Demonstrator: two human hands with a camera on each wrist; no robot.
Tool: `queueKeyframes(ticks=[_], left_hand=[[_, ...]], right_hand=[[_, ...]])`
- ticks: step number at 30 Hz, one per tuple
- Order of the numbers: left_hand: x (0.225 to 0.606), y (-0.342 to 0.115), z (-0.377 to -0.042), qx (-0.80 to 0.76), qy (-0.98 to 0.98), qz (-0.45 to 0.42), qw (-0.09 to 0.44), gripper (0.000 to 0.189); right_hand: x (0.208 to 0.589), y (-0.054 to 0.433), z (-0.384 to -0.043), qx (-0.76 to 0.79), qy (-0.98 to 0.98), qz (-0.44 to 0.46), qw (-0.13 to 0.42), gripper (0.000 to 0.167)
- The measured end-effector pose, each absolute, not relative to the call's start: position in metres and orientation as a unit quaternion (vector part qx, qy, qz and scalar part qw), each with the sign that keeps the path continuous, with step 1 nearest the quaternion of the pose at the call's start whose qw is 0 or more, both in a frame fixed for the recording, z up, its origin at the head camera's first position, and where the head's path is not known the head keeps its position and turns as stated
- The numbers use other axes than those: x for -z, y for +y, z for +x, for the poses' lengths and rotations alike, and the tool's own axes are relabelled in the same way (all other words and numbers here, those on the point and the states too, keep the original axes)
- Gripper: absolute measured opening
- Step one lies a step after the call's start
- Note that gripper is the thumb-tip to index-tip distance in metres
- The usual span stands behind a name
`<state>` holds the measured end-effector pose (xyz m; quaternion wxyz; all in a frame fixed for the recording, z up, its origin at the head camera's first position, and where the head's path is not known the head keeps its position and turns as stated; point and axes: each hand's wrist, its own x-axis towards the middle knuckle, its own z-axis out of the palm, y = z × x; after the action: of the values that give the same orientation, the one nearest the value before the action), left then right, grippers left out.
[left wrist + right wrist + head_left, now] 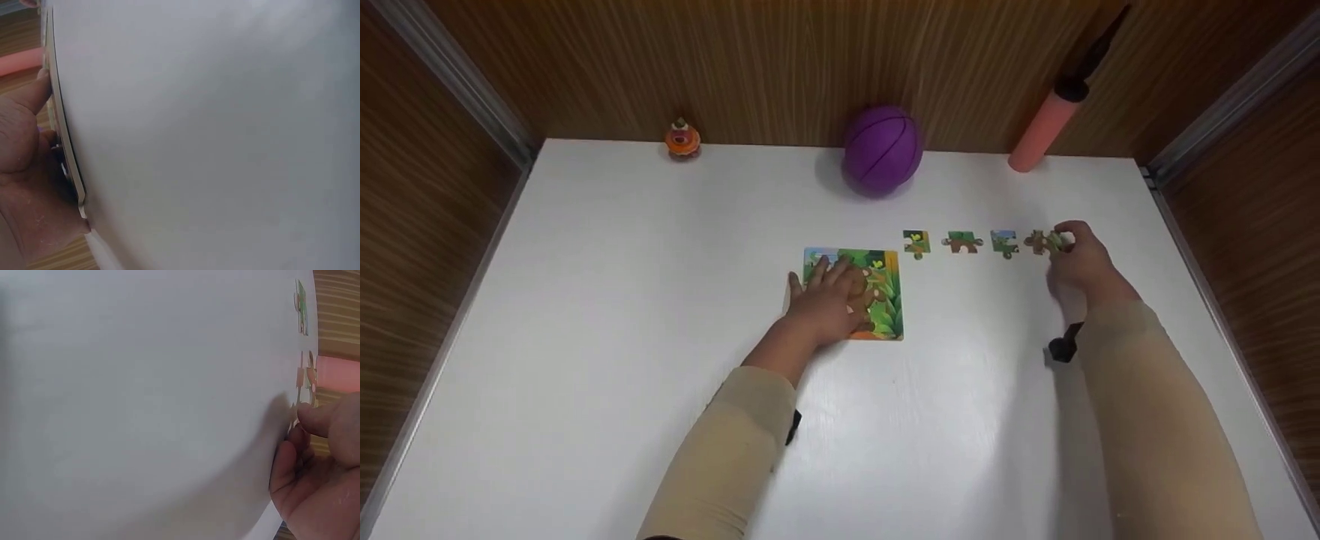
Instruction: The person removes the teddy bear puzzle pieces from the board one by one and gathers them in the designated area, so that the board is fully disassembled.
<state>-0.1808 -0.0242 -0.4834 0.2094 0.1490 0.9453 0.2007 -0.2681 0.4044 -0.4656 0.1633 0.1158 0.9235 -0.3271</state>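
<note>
My left hand (821,307) rests with spread fingers on a square jigsaw puzzle (891,300) showing a brown animal among green leaves. In the left wrist view, the puzzle's thin edge (66,129) shows beside the left hand (25,169). At the right end of a row of loose pieces, my right hand (1084,259) pinches a puzzle piece (1056,241) between thumb and finger. A brown puzzle piece (1036,241) lies right against it, and I cannot tell whether the two interlock. In the right wrist view, the right hand (320,478) has its other fingers curled in.
Further left in the row lie a blue-green piece (1004,243), a brown-and-green piece (962,241) and a piece with a yellow bird (916,241). Along the back wall stand a small orange figurine (683,140), a purple ball (883,150) and a pink hand pump (1044,129).
</note>
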Motion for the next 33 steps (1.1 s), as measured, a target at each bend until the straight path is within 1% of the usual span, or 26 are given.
queueKeyframes(ticks=[3, 11, 19, 24, 28, 33], left_hand=[[0.481, -0.026, -0.180, -0.209, 0.942, 0.152, 0.212, 0.083], [0.482, -0.026, -0.180, -0.218, 0.941, 0.146, 0.213, 0.083], [0.484, -0.027, -0.180, -0.227, 0.941, 0.141, 0.208, 0.077], [0.484, -0.029, -0.179, -0.223, 0.942, 0.142, 0.208, 0.078], [0.485, -0.029, -0.179, -0.220, 0.943, 0.139, 0.206, 0.077], [0.487, -0.028, -0.181, -0.221, 0.942, 0.144, 0.207, 0.078]], right_hand=[[0.467, 0.404, -0.268, 0.321, 0.924, 0.119, 0.170, 0.059], [0.466, 0.403, -0.272, 0.307, 0.930, 0.113, 0.168, 0.059], [0.473, 0.400, -0.272, 0.289, 0.940, 0.108, 0.146, 0.059], [0.474, 0.398, -0.273, 0.297, 0.936, 0.115, 0.148, 0.063], [0.475, 0.397, -0.271, 0.308, 0.931, 0.125, 0.152, 0.067], [0.477, 0.390, -0.261, 0.289, 0.939, 0.128, 0.133, 0.068]])
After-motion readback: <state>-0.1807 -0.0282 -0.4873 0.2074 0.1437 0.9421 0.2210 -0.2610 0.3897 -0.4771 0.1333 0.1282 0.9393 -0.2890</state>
